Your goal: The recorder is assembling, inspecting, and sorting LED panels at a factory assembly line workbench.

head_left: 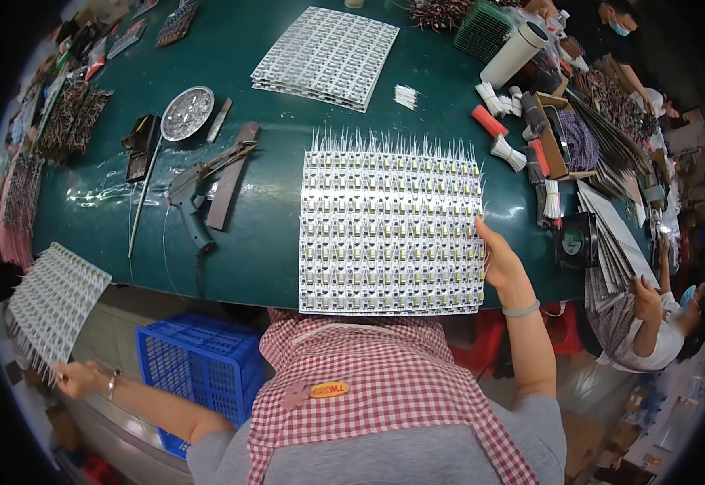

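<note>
On the green tabletop [271, 242] sits a big white LED panel [391, 233], right hand [499, 260] gripping its right edge, fingers curled on it. Off to the left, left hand [77, 377] pinches another panel [52, 301].

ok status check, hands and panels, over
Right hand on right edge of big LED panel on table. Left hand grips second panel out left, off table. Nothing between.

I see an electronics assembly workshop: white panelled circuit boards [391, 233], a grey glue gun [189, 202] and bundled wires [507, 151] crowd the green workbench [271, 242].
</note>
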Tool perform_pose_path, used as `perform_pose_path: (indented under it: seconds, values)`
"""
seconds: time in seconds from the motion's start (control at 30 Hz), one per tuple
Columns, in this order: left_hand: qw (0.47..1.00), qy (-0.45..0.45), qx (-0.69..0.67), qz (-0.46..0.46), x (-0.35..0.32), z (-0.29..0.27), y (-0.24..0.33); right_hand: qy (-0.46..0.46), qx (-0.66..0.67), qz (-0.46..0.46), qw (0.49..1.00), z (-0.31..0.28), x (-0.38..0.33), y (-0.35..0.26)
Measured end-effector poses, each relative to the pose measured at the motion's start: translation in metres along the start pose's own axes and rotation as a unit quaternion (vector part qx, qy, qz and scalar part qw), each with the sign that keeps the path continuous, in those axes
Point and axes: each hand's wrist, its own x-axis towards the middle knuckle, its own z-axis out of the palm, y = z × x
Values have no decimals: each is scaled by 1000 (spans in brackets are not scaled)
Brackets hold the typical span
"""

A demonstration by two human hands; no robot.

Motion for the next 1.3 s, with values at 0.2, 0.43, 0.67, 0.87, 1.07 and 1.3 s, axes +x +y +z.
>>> perform_pose_path:
  seconds: [0.2, 0.43, 0.67, 0.87, 1.07, 1.3]
  values:
    - [985, -88, 28, 149, 75, -57, 2, -14, 32, -6, 999, 2, 2, -1]
    - [880, -400, -222, -127, 48, -8, 39, -78, 76, -22, 994, -4, 5, 3]
    - [458, -669, -397, -429, -130, 26, 239, -103, 85, 13, 991, -10, 10, 2]
    - [289, -780, -324, -450, -290, 54, 334, -101, 76, 10, 992, -13, 6, -2]
    - [224, -865, -322, -314, -376, 38, 377, -44, 89, -28, 995, -1, -2, -3]
    - [241, -858, -296, -343, -393, 35, 376, -16, 117, -36, 992, -1, -2, 1]
